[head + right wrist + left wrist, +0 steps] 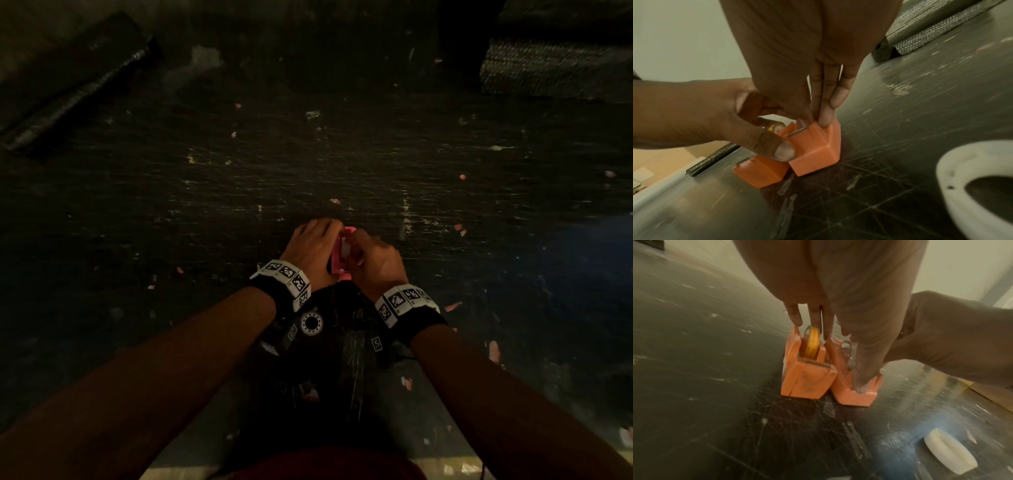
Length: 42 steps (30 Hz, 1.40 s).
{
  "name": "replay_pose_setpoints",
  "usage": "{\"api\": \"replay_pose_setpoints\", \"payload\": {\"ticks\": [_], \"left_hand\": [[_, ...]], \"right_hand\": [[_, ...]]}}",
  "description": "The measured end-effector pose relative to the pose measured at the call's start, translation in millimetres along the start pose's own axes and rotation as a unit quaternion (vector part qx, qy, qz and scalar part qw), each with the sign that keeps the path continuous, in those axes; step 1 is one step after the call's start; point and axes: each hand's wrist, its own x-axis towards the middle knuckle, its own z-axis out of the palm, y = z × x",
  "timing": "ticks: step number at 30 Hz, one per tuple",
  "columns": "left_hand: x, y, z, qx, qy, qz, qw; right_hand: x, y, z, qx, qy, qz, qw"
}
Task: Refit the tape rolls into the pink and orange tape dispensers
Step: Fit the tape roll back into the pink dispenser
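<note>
a: what goes wrong first?

b: start on the near side of the dispenser with the yellow-cored roll (pixel 807 369). the big white roll (pixel 949 451) lies loose on the counter (pixel 342 154) under the wrists. i judge a dropped forearm could nudge it away.

a: and at that dispenser itself?

b: the second dispenser (pixel 818 146) touches it on the right hand's side and looks tilted. neither seems fixed down, so a hard downward push could make the pair skid or splay apart. then whatever is being seated would sit crooked. i can't tell if the greyish ring inside the second one is fully home.

a: any risk to skin?

b: the metal cutter strip (pixel 799 129) lies right by the pressing fingertips. a slip there could nick them.

a: hands?

b: the left hand (pixel 838 288) straddles both. its fingertips (pixel 795 319) rest on the yellow-roll dispenser's top rim. its thumb and a curled finger pinch the second dispenser. the right hand (pixel 807 40) has its fingers (pixel 826 105) straight and pressed together, pushing down on the second dispenser's front. wrist views tint both dispensers orange. the head view shows pink between the hands.

a: beyond it?

b: a dark mesh block (pixel 941 27), well apart.
</note>
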Motion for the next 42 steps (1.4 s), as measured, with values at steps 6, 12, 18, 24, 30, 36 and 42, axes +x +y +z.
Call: {"api": "replay_pose_setpoints", "payload": {"ticks": [6,12,18,24,30,36,42], "left_hand": [[1.7,0.2,3.4,-0.05,-0.02,0.007,0.999],[2.1,3.0,-1.3,-0.066,-0.02,0.026,0.997],[2.0,1.3,-0.7,-0.042,-0.012,0.05,0.998],[1.0,0.7,-2.1,-0.036,-0.018,0.05,0.998],[2.6,1.4,-2.7,-0.036,-0.02,0.046,0.998],[3.3,2.0,-4.5,-0.028,-0.031,0.037,0.998],[2.0,2.4,-4.0,-0.034,-0.021,0.038,0.998]], "right_hand": [[1.0,3.3,-4.3,-0.014,0.004,-0.023,1.0],[1.0,5.2,-3.0,-0.023,-0.004,-0.034,0.999],[-4.4,8.3,-1.4,-0.025,-0.019,-0.041,0.999],[-16.0,10.2,6.3,-0.017,-0.017,-0.033,0.999],[-11.1,12.1,2.4,-0.039,-0.006,-0.035,0.999],[-1.9,8.5,-3.3,-0.078,-0.019,-0.06,0.995],[0.2,7.1,0.3,-0.061,0.03,-0.069,0.995]]}}
